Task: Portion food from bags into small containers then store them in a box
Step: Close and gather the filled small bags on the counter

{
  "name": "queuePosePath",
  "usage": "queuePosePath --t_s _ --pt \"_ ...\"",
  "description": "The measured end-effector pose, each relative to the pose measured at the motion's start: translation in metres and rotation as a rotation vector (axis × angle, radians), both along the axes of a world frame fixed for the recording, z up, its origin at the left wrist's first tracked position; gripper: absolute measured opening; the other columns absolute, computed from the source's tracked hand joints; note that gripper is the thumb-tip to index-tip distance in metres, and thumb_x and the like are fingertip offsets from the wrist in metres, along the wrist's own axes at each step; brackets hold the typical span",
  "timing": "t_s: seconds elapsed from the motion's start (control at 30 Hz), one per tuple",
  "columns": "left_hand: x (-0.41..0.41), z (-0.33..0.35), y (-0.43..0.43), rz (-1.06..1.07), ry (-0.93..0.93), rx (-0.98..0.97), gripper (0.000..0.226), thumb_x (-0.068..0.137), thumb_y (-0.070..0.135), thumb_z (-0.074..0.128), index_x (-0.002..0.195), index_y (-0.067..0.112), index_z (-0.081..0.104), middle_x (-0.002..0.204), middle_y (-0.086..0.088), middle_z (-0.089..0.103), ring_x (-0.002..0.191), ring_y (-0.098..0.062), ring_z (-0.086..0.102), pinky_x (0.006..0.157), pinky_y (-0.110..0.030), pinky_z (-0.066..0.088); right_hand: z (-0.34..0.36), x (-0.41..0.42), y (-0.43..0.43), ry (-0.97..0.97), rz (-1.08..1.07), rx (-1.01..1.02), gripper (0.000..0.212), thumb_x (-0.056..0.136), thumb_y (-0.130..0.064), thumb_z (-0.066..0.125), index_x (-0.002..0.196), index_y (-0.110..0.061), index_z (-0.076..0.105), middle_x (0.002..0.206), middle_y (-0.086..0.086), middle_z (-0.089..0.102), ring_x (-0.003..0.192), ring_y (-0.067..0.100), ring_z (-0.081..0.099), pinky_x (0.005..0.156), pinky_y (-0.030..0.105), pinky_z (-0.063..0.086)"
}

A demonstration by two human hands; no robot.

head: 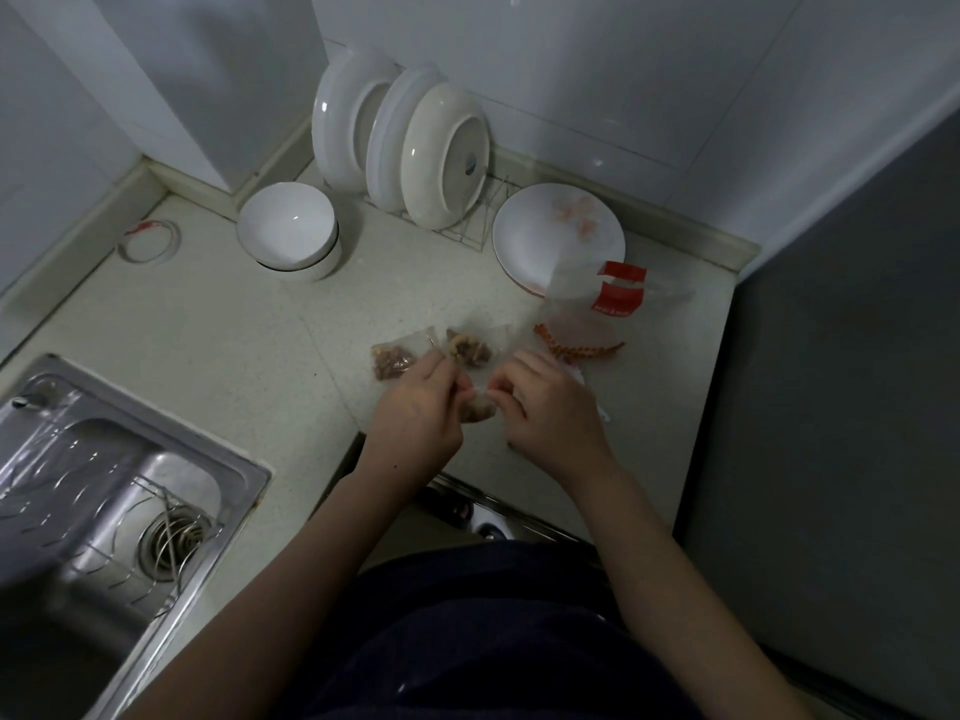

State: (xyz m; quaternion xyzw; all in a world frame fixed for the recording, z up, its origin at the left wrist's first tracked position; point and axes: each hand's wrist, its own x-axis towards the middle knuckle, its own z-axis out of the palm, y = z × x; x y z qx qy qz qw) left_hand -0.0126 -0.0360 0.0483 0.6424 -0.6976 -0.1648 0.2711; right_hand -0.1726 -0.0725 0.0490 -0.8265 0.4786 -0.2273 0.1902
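Pale countertop (pixel 260 330): left hand (pixel 415 410), right hand (pixel 553 407) pinch small clear bag (pixel 478 409); red-labelled bag (pixel 618 298) writing illegible.

Pale speckled counter (pixel 208 324) is meeting tiled wall at back. Steel sink (pixel 244 475) is sitting sunk in left part. Stack of white bowls (pixel 285 226) is standing near back. Just right of it, wire rack (pixel 478 233) is holding white plates (pixel 447 153) upright. Flat plate (pixel 545 236) with pink pattern is lying right of rack, and clear bag with red label (pixel 618 293) is overlapping its front rim. In middle, left small bag (pixel 392 358) and right small bag (pixel 470 348), both with brownish food, are lying side by side. Red-orange strip (pixel 576 350) is lying near right edge. Thin ring (pixel 150 241) is lying far left.
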Motion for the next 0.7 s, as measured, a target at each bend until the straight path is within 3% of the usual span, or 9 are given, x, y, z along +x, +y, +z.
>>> queuePosePath --t_s 0.2,0.33,0.47,0.6,0.7 --pt "-0.002 0.001 -0.002 -0.017 -0.041 -0.028 0.018 0.076 -0.001 0.071 0.074 0.010 0.057 0.078 -0.004 0.055 0.061 -0.021 0.051 0.048 -0.030 0.037 -0.001 0.002 0.002 -0.006 0.054 0.006 0.007 0.085 -0.015 0.056 0.078 -0.015 0.054 0.080 -0.005 0.053 0.077 0.013 0.048 0.054 0.028 0.038" --pt "-0.003 -0.003 -0.001 0.007 -0.023 -0.013 0.017 0.079 0.004 0.074 0.073 0.010 0.059 0.078 -0.004 0.055 0.060 -0.019 0.050 0.047 -0.031 0.039 -0.001 0.003 0.002 -0.001 0.032 0.007 0.008 0.082 -0.011 0.056 0.076 -0.015 0.052 0.079 -0.003 0.052 0.076 0.016 0.047 0.051 0.030 0.037" --pt "-0.002 -0.008 -0.001 0.029 0.025 0.023 0.013 0.084 0.009 0.073 0.076 0.006 0.062 0.079 -0.006 0.056 0.061 -0.020 0.050 0.050 -0.037 0.043 -0.004 0.001 0.001 0.022 0.064 -0.016 0.010 0.089 -0.019 0.055 0.080 -0.016 0.056 0.082 -0.005 0.054 0.081 0.014 0.048 0.054 0.027 0.039" --pt "-0.005 -0.009 0.001 -0.005 0.061 0.027 0.014 0.082 0.009 0.075 0.075 0.005 0.063 0.075 0.001 0.049 0.057 -0.010 0.039 0.050 -0.016 0.028 -0.010 0.001 0.001 0.028 0.074 -0.003 0.011 0.090 -0.019 0.053 0.081 -0.015 0.056 0.083 -0.003 0.054 0.082 0.016 0.047 0.055 0.034 0.044" --pt "-0.007 -0.010 0.000 -0.025 0.033 0.032 0.014 0.080 0.008 0.077 0.074 0.006 0.064 0.073 0.000 0.051 0.056 -0.012 0.043 0.049 -0.022 0.032 -0.015 0.001 0.002 0.070 0.036 -0.023 0.008 0.087 -0.016 0.055 0.079 -0.016 0.056 0.082 -0.003 0.055 0.081 0.017 0.049 0.053 0.035 0.044"
